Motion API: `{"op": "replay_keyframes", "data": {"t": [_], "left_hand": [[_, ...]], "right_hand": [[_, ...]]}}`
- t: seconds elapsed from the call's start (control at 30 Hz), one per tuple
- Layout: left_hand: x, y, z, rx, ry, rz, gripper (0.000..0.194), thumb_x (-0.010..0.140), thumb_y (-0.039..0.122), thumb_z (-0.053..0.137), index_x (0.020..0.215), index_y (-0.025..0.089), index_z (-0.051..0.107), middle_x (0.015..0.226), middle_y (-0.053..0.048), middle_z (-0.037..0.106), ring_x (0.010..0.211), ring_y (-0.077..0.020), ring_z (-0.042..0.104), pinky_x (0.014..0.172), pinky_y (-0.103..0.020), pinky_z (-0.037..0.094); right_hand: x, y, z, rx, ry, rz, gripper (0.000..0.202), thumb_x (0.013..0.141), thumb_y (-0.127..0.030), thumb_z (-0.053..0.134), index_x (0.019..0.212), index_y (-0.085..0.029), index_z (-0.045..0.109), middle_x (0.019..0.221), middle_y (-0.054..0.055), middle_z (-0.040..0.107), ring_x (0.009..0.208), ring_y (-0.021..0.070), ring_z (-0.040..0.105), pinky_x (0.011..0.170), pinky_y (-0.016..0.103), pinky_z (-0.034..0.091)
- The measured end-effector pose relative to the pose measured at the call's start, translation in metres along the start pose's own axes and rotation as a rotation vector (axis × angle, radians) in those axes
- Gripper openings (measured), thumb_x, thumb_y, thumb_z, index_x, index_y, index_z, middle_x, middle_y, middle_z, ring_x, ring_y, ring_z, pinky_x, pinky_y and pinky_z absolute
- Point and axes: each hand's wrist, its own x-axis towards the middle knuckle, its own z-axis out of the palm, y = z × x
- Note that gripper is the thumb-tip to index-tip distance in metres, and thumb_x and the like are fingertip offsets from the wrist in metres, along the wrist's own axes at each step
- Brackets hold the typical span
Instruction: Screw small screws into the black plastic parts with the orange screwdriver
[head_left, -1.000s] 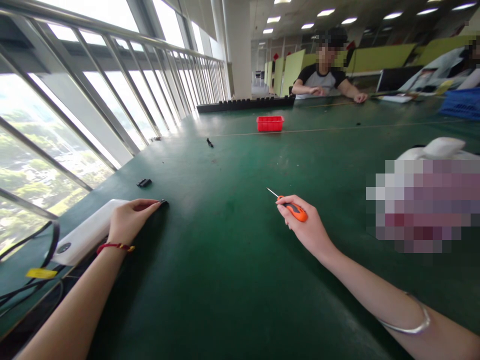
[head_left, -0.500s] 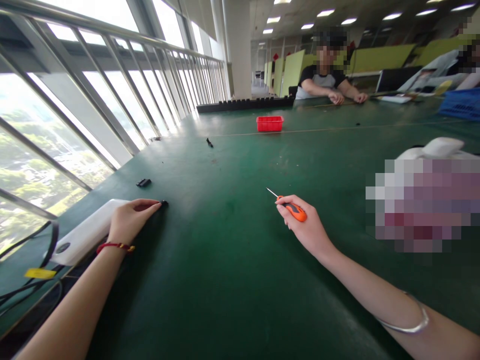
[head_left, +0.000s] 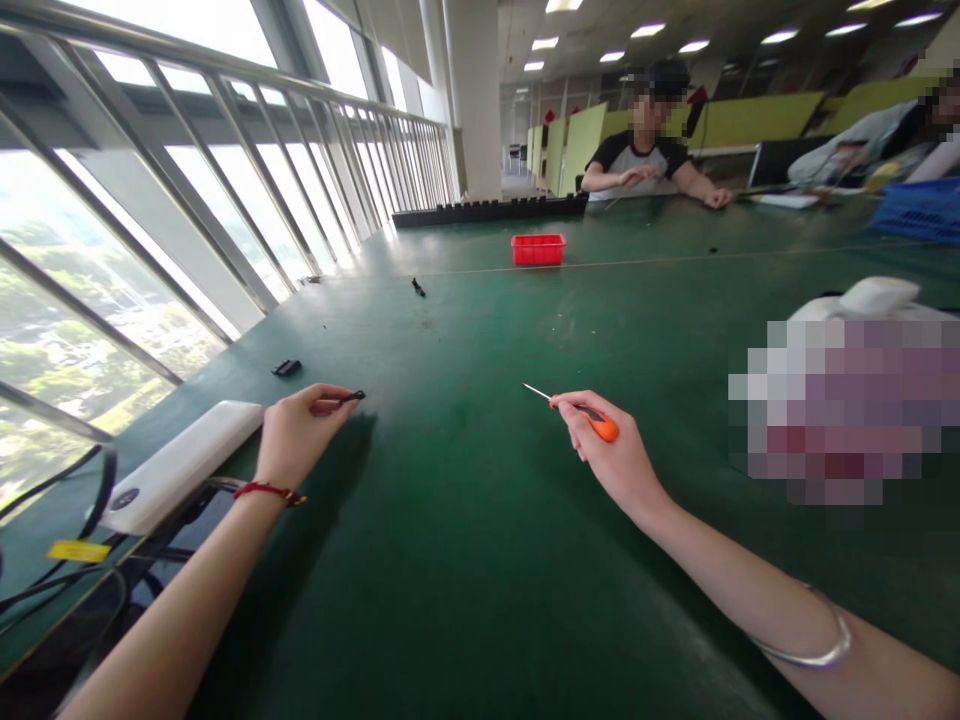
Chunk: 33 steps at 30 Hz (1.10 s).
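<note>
Pinching blk pc [head_left: 353, 397] (shape unclear), L hand [head_left: 298, 428]; screwdriver [head_left: 604, 428], R hand [head_left: 616, 456].

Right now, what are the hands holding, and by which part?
Right hand: screwdriver, by its orange handle. Left hand: small black piece, pinched at one end.

Screwdriver [head_left: 603, 426], orange and dark-grey handle, metal shaft pointing left, in right hand [head_left: 624, 465], small black part [head_left: 352, 398], pinched in left hand [head_left: 295, 435]
</note>
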Motion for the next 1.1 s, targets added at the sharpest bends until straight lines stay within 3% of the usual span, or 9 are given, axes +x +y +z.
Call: {"op": "replay_keyframes", "data": {"t": [0.1,0.23,0.4,0.67,1.1], "left_hand": [[0.0,0.04,0.025,-0.142,-0.071,0.16,0.024,0.071,0.038,0.063,0.084,0.018,0.07,0.078,-0.003,0.073,0.075,-0.0198,0.067,0.073,-0.029,0.051],[0.001,0.093,0.071,-0.36,-0.196,0.325,0.018,0.072,0.027,0.063,0.084,0.015,0.069,0.086,-0.005,0.073,0.077,-0.0177,0.067,0.075,-0.029,0.053],[-0.006,0.13,0.115,-0.384,-0.246,0.466,0.015,0.075,0.017,0.061,0.086,0.018,0.072,0.086,-0.003,0.071,0.075,-0.0148,0.064,0.075,-0.027,0.052],[-0.013,0.134,0.116,-0.394,-0.229,0.492,0.015,0.076,0.014,0.061,0.085,0.018,0.072,0.089,-0.003,0.07,0.08,-0.015,0.063,0.077,-0.027,0.051],[-0.012,0.132,0.118,-0.373,-0.232,0.52,0.016,0.076,0.013,0.061,0.085,0.019,0.072,0.089,-0.003,0.07,0.08,-0.0153,0.063,0.078,-0.028,0.05]], "right_hand": [[-0.002,0.0,0.0,-0.017,0.053,-0.038,0.024,0.082,-0.041,0.055,0.089,-0.02,0.062,0.062,-0.002,0.051,0.051,0.0104,0.045,0.049,0.024,0.035],[-0.005,0.0,0.0,-0.017,0.137,-0.135,0.013,0.077,-0.027,0.06,0.089,-0.02,0.057,0.074,0.0,0.058,0.062,0.0125,0.053,0.056,0.025,0.042],[-0.01,-0.002,-0.002,-0.053,0.186,-0.283,0.01,0.076,-0.019,0.058,0.085,-0.021,0.055,0.081,0.001,0.061,0.071,0.0146,0.058,0.062,0.026,0.046],[-0.013,-0.004,-0.003,-0.121,0.198,-0.322,0.003,0.078,-0.023,0.055,0.077,-0.022,0.053,0.072,0.0,0.059,0.06,0.0135,0.054,0.056,0.026,0.044],[-0.011,-0.003,-0.002,-0.106,0.194,-0.312,0.004,0.078,-0.023,0.056,0.076,-0.022,0.053,0.072,-0.001,0.059,0.061,0.0135,0.054,0.057,0.025,0.043]]}}
